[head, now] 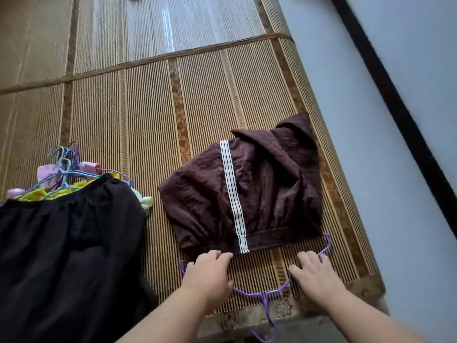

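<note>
The left hand is seen palm down with bent fingers, its fingertips set at the hem of a folded maroon garment; whether anything is pinched cannot be told. The right hand is laid loosely spread over one arm of a purple hanger, with nothing gripped. The hanger is spread flat on the mat, between the garment and the mat's near edge, partly covered by both hands. The garment, marked by a white stripe, is placed near the mat's right edge. A black garment is spread toward the left edge, over a bundle of coloured hangers.
</note>
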The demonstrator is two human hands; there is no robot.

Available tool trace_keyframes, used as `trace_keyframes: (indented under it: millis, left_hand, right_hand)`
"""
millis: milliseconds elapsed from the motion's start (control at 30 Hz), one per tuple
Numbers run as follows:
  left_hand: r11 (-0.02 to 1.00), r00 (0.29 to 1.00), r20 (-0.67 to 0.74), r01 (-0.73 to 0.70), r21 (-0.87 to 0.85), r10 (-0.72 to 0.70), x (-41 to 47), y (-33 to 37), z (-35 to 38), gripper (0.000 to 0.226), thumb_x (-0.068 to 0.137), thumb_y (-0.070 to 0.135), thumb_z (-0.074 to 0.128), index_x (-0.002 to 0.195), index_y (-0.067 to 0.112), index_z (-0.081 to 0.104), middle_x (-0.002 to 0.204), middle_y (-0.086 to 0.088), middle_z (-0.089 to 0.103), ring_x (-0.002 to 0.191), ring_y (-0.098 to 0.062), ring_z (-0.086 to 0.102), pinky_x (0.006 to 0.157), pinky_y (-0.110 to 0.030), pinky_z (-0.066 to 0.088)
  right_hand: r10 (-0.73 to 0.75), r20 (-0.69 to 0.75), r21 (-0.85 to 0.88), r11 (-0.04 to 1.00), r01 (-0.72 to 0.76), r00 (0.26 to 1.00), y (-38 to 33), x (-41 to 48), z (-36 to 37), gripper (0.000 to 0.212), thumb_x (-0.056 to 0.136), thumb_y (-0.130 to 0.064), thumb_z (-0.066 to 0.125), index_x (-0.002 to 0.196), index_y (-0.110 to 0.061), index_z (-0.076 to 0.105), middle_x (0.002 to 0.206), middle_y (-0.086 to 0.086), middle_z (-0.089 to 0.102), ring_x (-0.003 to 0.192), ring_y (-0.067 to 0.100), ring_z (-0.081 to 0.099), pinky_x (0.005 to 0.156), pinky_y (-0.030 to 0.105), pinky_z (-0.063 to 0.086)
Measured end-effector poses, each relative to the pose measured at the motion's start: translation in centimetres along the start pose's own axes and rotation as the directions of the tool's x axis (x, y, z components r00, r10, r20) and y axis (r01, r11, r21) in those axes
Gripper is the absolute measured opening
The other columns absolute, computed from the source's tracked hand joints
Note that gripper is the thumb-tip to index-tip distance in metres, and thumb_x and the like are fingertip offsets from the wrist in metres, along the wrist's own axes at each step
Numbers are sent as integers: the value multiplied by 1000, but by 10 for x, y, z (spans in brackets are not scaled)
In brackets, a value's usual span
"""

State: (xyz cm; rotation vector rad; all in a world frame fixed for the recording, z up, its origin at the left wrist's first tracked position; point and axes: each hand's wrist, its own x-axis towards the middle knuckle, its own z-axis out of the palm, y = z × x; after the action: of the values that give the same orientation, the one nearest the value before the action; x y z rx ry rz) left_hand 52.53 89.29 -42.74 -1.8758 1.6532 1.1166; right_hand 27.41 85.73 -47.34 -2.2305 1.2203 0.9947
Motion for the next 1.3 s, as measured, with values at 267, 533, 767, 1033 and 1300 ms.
trace_keyframes:
  millis: [267,533,767,1033,1300]
  left_hand:
    - [1000,1000,-1,-5,-6,5,-17,-10,-9,53,95,40,43,145,34,27,151,3,30,137,-21,29,108,-45,30]
    - [984,948,-314,-97,-151,45,-88,-19,-98,50,95,40,43,143,39,30,141,9,43,130,-16,38,105,-37,35]
    - [896,773,-633,-243,-371,-53,-187,-31,-197,44,90,46,51,133,38,46,125,13,54,121,-8,47,105,-41,37]
    - [804,524,-843,-448,-392,-119,-309,-50,-259,37,97,33,47,134,38,48,120,17,57,118,-5,51,104,-35,40]
    - [779,-56,-843,-420,-466,-535,-406,-77,-270,18,96,25,49,105,23,64,74,14,64,71,1,62,69,-28,51]
  right_hand:
    - [-113,-102,58,991,119,988,4,4,-33,23,97,-29,37,115,-23,49,116,3,48,113,22,45,108,45,23]
    - [-30,-421,434,871,231,906,-1,-54,-177,10,92,-28,52,83,-24,52,83,-9,51,83,15,53,72,31,38]
    - [65,-615,553,746,371,786,-40,-126,-289,19,92,-33,56,74,-41,56,75,-25,61,68,-10,56,52,13,38]
    - [-105,-819,286,777,561,564,-130,-188,-390,9,90,-38,56,94,-36,65,81,-20,61,68,0,59,54,14,41]
    - [-453,-807,21,621,784,380,-242,-223,-447,10,87,-40,61,96,-42,57,56,-22,55,53,-3,51,53,19,42]
